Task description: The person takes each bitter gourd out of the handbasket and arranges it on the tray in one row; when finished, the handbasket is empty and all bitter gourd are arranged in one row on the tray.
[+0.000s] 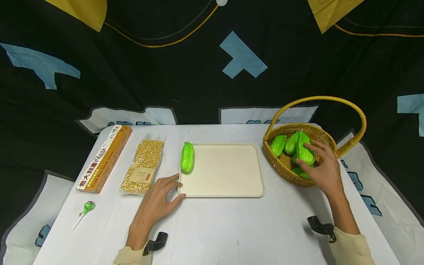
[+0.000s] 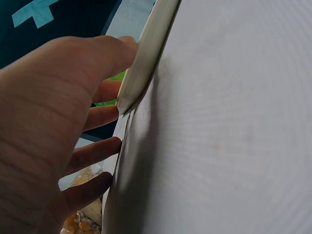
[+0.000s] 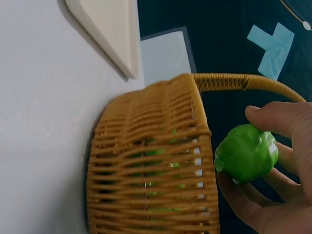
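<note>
My right hand (image 1: pixel 324 167) is at the wicker basket (image 1: pixel 281 170), gripping a glossy, ridged green bitter melon (image 3: pixel 246 153) between thumb and fingers at the rim. Beneath and beside it in the basket lie several more green ones, partly hidden. At the near left corner of the cream tray (image 1: pixel 228 171), my left hand (image 1: pixel 157 200) holds the edge: its thumb is on the front wall, its fingers along the left side. One bitter melon (image 1: pixel 187 158) lies lengthwise at the tray's left end. From the left wrist, the tray's wall (image 2: pixel 146 53) shows between thumb and fingers.
Left of the tray lies a clear bag of corn kernels (image 1: pixel 145 160). Farther left are a pasta box (image 1: pixel 106 158) and a green-wrapped lollipop (image 1: pixel 87 208). The basket's tall handle (image 1: pixel 319 98) arches over its opening. A black cloth hangs behind the white table.
</note>
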A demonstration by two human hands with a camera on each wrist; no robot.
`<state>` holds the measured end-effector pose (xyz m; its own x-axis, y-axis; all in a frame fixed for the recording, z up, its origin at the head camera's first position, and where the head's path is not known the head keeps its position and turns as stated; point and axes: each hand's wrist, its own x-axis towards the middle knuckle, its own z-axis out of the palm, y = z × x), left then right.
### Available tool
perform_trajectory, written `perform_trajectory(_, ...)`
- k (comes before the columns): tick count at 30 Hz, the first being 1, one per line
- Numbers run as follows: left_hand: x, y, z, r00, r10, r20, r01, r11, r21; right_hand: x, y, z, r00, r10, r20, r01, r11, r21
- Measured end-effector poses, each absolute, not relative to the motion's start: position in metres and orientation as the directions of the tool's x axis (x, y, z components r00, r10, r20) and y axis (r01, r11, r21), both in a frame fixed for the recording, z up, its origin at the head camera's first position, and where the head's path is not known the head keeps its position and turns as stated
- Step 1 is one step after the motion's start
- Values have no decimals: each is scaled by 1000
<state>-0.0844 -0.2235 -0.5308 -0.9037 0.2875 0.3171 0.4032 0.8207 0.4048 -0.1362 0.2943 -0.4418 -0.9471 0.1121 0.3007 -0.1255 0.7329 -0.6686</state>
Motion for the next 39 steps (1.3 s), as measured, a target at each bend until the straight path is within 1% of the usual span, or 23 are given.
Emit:
perform_trajectory(17, -86, -225, -533, -896, 296, 331, 419, 811, 408, -128, 258, -438, -938, 40, 346, -221, 699, -680)
perform_trajectory(27, -85, -225, -534, -901, 291, 322, 411, 813, 413, -127, 236, -444, -922, -33, 385, -312, 650, -693)
perform_trajectory(31, -85, -225, -534, -904, 287, 315, 404, 814, 418, -128, 225, -447, -919, -68, 389, -347, 609, -713)
perform_trajectory(39, -85, -225, -533, -906, 286, 312, 401, 818, 413, -128, 205, -455, -917, -110, 384, -375, 569, -732)
